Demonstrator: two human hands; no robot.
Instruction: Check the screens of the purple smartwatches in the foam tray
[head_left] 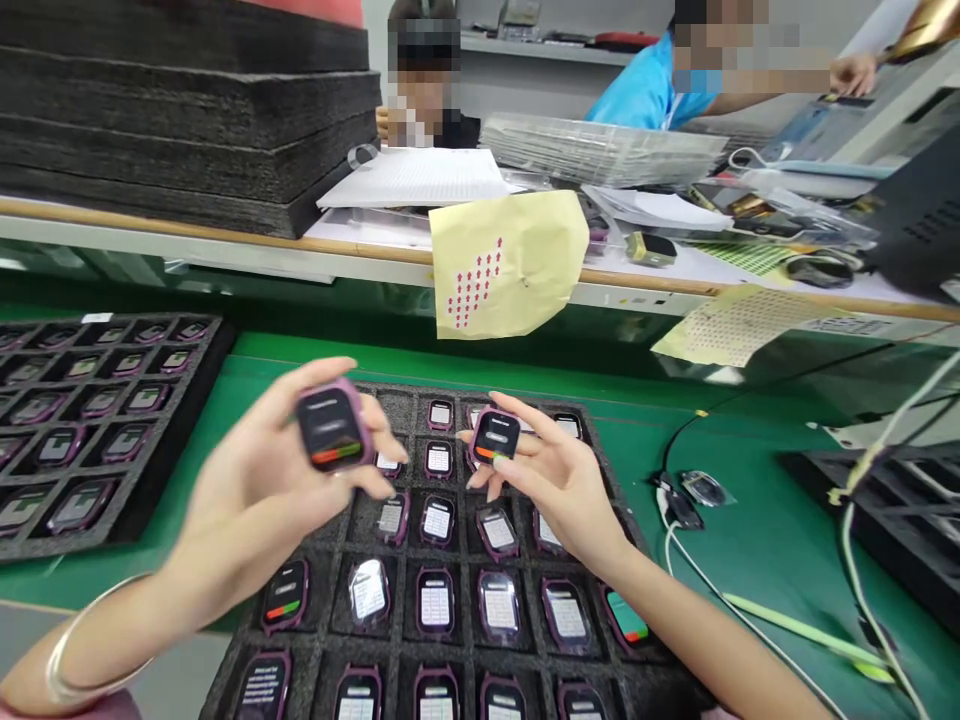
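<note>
1. Smartwatch with a glossy purple frame and rounded black screen [334, 425], held up left of centre in the frame, above the upper left of a black foam tray divided into square cells [466, 610].
2. Standing near upright along its long axis, tipped slightly leftward at the top; turned screen-first toward the camera.
3. Lit dark, with pale markings too blurred to read and an orange-and-green strip along the bottom; softened by blur at the edges.
4. Pinched by its edges in the bare left hand [262, 460], curved partway closed around the frame.
5. Second smartwatch, likewise purple-framed and dark-screened [496, 433], held near the middle of the frame, above the tray's upper cells.
6. Also near upright along its long axis, but tipped slightly rightward at the top; facing the camera, with orange and green at the lower edge.
7. Gripped lightly in the bare right hand [566, 480], with thumb at the lower right corner and fingers partly spread around and behind.
8. Below, in the tray, purple-framed smartwatches with mostly white gridded screens [435, 600].
</note>
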